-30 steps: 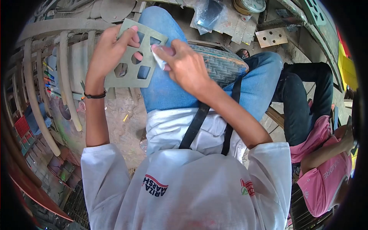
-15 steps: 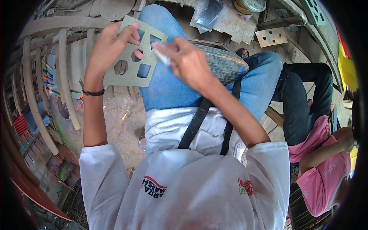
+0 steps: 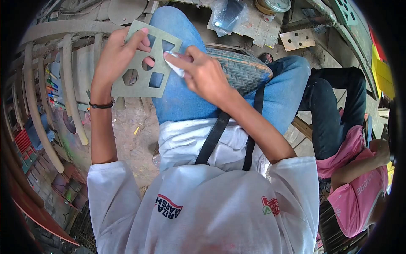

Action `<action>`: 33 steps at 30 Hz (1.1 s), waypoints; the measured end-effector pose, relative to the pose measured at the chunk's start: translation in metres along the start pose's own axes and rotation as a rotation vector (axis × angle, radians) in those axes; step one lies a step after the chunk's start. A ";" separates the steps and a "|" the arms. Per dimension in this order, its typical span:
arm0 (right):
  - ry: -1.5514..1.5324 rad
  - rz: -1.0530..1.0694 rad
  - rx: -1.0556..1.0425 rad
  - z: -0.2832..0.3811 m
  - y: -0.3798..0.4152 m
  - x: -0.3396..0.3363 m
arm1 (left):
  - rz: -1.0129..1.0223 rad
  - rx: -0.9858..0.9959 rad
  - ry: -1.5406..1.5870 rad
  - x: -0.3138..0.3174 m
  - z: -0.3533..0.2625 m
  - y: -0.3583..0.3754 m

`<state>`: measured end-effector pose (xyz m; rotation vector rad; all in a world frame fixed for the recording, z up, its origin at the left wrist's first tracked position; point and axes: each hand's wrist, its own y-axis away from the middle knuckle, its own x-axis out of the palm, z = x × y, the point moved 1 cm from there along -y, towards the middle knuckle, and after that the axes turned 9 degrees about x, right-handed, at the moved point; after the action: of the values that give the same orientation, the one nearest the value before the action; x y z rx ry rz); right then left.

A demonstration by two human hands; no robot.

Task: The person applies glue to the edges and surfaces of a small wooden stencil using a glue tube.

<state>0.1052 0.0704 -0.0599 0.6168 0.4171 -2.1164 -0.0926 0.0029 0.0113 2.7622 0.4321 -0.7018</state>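
Note:
A flat grey-green board with several cut-out shapes is held up over the left knee. My left hand grips it at its left edge, thumb on top and fingertips showing through the holes. My right hand pinches a folded white piece, perhaps sandpaper or cloth, right at the board's right edge beside a four-sided hole. Under both lie my jeans-clad legs.
A woven-pattern padded seat is between my legs. Slatted wooden rails stand at left. Another holed board, a plastic-wrapped item and a round tub are ahead. A person in pink sits at right.
The right hand and its white piece have shifted slightly down and left along the board's right edge. The board and left hand have moved slightly left and down.

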 end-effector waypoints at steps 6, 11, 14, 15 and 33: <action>-0.092 -0.005 -0.005 -0.009 -0.004 -0.001 | 0.036 -0.124 0.062 -0.001 -0.004 0.000; -0.162 0.059 0.029 -0.024 -0.017 -0.015 | -0.014 -0.031 -0.046 0.000 -0.008 0.004; -0.278 0.070 0.078 -0.011 -0.007 -0.025 | 0.009 -0.151 0.136 -0.001 -0.016 0.012; -0.365 0.054 0.083 -0.009 -0.009 -0.031 | 0.003 -0.141 0.134 -0.005 -0.021 0.012; -0.452 0.123 0.063 0.007 0.015 -0.024 | -0.128 0.035 0.466 0.015 -0.017 0.077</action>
<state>0.1277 0.0747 -0.0417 0.1794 0.0574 -2.0778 -0.0462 -0.0595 0.0321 2.9405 0.6963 -0.0788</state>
